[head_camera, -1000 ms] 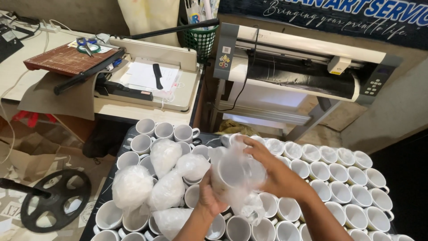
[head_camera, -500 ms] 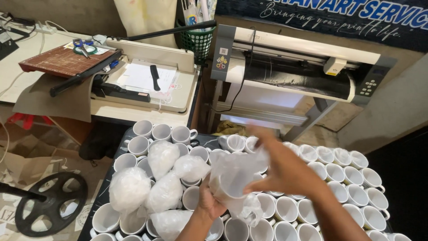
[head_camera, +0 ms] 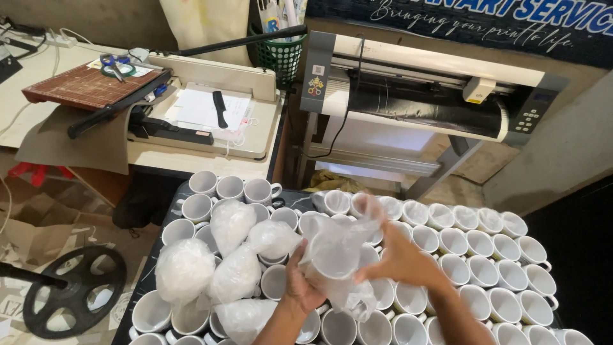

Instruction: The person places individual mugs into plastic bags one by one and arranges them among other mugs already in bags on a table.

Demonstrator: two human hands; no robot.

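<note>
1. White mug (head_camera: 332,255) wrapped in a clear plastic bag (head_camera: 348,284), held in mid-air over the packed rows of white mugs (head_camera: 472,255), rim tilted toward the camera.
2. Left hand (head_camera: 300,281) under and behind the mug, fingers curled closed around its lower side, gripping it through the plastic.
3. Right hand (head_camera: 399,259) on the mug's right side, fingers (head_camera: 373,211) spread and pinching the loose film near the rim; thumb pressed against the bag, grip closed on plastic rather than on the cup itself.
4. Loose tail of the bag hanging below both sets of fingers, just above the mugs beneath.
5. Left of the left fingers: several bagged mugs (head_camera: 233,223), cloudy white bundles lying on top of the open cups, touching one another.
6. Beyond the fingertips, farther back: a wide cutting plotter (head_camera: 434,96), white and grey with a black roller bay, on a stand.
7. Above the plotter, along the wall: a long dark blue banner (head_camera: 511,19) with white lettering, partly cropped.
8. Far left of the hands: a cream press machine (head_camera: 217,108) with white sheets on it, and a brown paper trimmer (head_camera: 83,86) with a black lever arm.
9. Behind, between press and plotter: a green mesh basket (head_camera: 281,54).
10. Low left of the left wrist: a black spoked wheel (head_camera: 70,291) on the floor.
</note>
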